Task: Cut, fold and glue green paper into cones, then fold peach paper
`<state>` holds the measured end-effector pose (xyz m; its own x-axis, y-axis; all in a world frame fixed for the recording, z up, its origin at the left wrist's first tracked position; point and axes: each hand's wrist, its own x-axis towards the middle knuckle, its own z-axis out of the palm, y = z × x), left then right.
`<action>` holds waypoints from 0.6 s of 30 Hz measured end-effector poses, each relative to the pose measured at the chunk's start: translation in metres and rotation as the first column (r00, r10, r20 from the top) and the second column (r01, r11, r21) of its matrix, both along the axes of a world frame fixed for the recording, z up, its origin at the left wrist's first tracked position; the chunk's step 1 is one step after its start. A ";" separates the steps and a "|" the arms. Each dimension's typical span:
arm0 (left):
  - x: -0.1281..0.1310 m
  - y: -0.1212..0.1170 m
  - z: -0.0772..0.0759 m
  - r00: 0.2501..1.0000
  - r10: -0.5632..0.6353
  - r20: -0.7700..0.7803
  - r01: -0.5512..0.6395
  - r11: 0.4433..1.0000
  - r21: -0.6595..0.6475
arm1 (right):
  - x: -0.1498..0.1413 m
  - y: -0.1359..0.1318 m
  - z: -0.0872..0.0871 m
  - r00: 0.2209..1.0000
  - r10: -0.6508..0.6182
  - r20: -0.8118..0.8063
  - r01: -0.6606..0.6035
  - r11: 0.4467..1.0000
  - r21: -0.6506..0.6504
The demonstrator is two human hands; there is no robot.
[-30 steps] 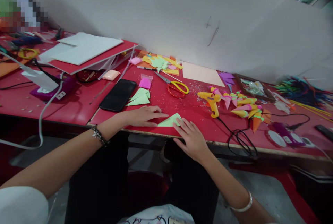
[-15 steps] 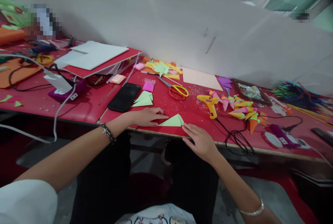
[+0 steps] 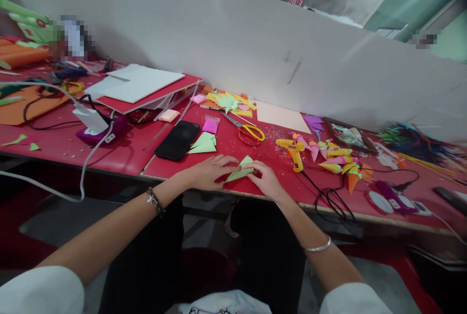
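Note:
A light green piece of paper (image 3: 238,174), partly rolled or folded, lies at the table's front edge between my hands. My right hand (image 3: 265,179) pinches its right end between thumb and fingers. My left hand (image 3: 211,172) rests at its left end, palm down with fingers stretched out and their tips by the paper. Behind my left hand lie more light green paper pieces (image 3: 204,144) beside a black phone (image 3: 177,140). Beyond the paper are scissors (image 3: 251,132) with yellow and red handles. A yellow glue gun (image 3: 295,153) lies to the right.
Small yellow, pink and orange paper cones (image 3: 339,156) are grouped at the right. White boards (image 3: 140,83) are stacked at the back left. A purple power socket (image 3: 98,131) with a white cable stands left; another purple socket (image 3: 396,197) sits right. The glue gun's black cord (image 3: 333,202) hangs over the front edge.
My right hand has moved left and inward and now pinches the green paper's right end, which has lifted and curled. My left hand stays at the paper's left end.

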<state>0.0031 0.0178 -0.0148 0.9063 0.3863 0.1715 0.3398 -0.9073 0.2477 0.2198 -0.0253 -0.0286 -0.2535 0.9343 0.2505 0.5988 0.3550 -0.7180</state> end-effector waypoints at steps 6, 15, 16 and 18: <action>0.002 -0.019 -0.011 0.998 -0.030 -0.049 0.037 0.990 0.135 | 0.010 0.003 -0.003 0.998 0.054 0.014 -0.054 0.998 0.036; 0.004 -0.031 -0.018 0.992 0.101 -0.077 -0.084 0.978 0.193 | 0.052 -0.017 0.007 0.971 -0.172 0.164 0.157 0.983 0.097; 0.006 -0.032 -0.017 0.991 0.111 -0.075 -0.094 0.975 0.201 | 0.060 -0.019 0.007 0.955 -0.254 0.154 0.239 0.965 0.107; 0.008 -0.032 -0.017 0.989 0.131 -0.068 -0.114 0.970 0.215 | 0.079 -0.020 0.005 0.891 -0.438 0.115 0.428 0.898 0.106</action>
